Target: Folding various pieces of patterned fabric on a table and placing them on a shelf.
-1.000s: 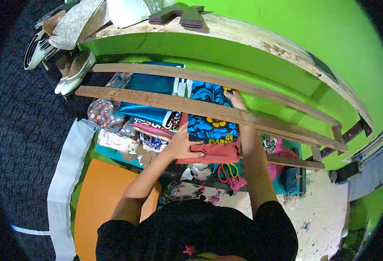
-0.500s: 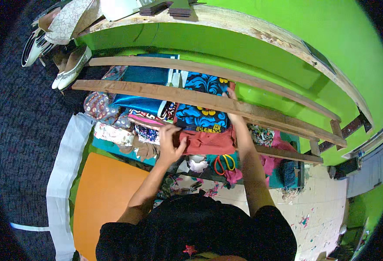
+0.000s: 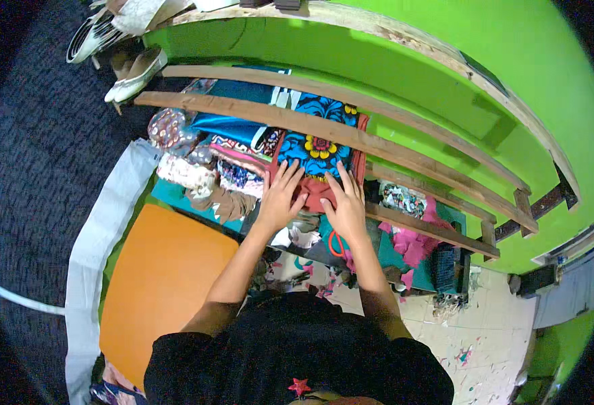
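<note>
A folded cloth with blue, black and yellow flowers (image 3: 320,150) lies on a rust-red cloth (image 3: 316,194), partly under a wooden slat (image 3: 243,111). My left hand (image 3: 284,194) rests on the near left part of this pile, fingers stretched and palm down. Beside it my right hand (image 3: 345,200) is laid on the near right part, its fingers also spread. Neither hand grips anything. Red-handled scissors (image 3: 337,244) lie just nearer, partly covered by my right forearm.
Left of the pile are a shiny blue cloth (image 3: 226,128) and several bundled fabrics (image 3: 187,172). Pink scraps (image 3: 418,233) lie to the right. Wooden slats cross above the cloths, below a shelf (image 3: 378,34). Shoes (image 3: 138,74) stand far left; an orange panel (image 3: 165,277) is near left.
My right hand has drawn back from the slat to the near part of the cloth. My left hand has moved right and flattened onto the pile. The view has shifted slightly.
</note>
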The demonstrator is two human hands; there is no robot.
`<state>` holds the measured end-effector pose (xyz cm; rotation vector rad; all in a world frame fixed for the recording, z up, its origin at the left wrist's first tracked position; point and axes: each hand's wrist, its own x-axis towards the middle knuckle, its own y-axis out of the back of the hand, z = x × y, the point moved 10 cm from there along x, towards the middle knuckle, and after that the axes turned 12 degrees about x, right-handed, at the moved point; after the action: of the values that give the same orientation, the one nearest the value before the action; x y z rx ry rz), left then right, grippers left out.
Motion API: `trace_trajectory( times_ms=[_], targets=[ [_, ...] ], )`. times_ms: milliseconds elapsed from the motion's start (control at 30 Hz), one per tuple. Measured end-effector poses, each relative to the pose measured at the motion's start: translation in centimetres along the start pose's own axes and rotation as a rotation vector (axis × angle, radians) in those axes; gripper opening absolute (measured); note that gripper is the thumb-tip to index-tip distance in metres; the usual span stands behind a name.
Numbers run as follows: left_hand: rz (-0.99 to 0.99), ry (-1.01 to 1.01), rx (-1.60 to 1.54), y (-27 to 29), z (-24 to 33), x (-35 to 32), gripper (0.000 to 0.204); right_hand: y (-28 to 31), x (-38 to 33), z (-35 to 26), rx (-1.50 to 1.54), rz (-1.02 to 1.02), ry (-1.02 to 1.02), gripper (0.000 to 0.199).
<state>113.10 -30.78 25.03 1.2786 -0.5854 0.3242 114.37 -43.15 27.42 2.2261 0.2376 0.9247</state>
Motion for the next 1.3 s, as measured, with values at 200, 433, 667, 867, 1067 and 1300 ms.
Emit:
trace_trajectory(
  times_ms=[200, 433, 667, 867, 1067, 1300],
  targets=[
    [-0.011, 0.074, -0.076, 1.4, 1.6, -6.1, 0.046, 0.0, -3.6, -0.4, -0.009, -0.045, -0.034, 0.041],
    [-0.152, 0.26, -0.309, 1.0, 0.1, -18.5, 0.033, -4.8, -8.6, -6.5, 0.101, -0.169, 0.108, 0.03],
    [-0.121, 0.786, -0.255, 7.5, -3.3, -34.5, 0.03, -14.5, -17.8, -19.1, 0.532, -0.7, 0.401, 0.027],
    [-0.084, 1.215, -0.304, 12.3, -3.9, -48.5, 0.037, -18.5, -27.2, -27.9, 0.631, -1.05, 0.614, 0.028],
    [0.014, 1.392, -0.139, 19.9, -1.9, -58.3, 0.037, -21.1, -34.7, -36.9, 0.734, -1.27, 0.72, 0.029],
    [0.057, 1.623, -0.143, 28.3, 2.4, -73.5, 0.043, -22.9, -46.0, -50.3, 0.893, -1.456, 0.905, 0.031]
  ],
)
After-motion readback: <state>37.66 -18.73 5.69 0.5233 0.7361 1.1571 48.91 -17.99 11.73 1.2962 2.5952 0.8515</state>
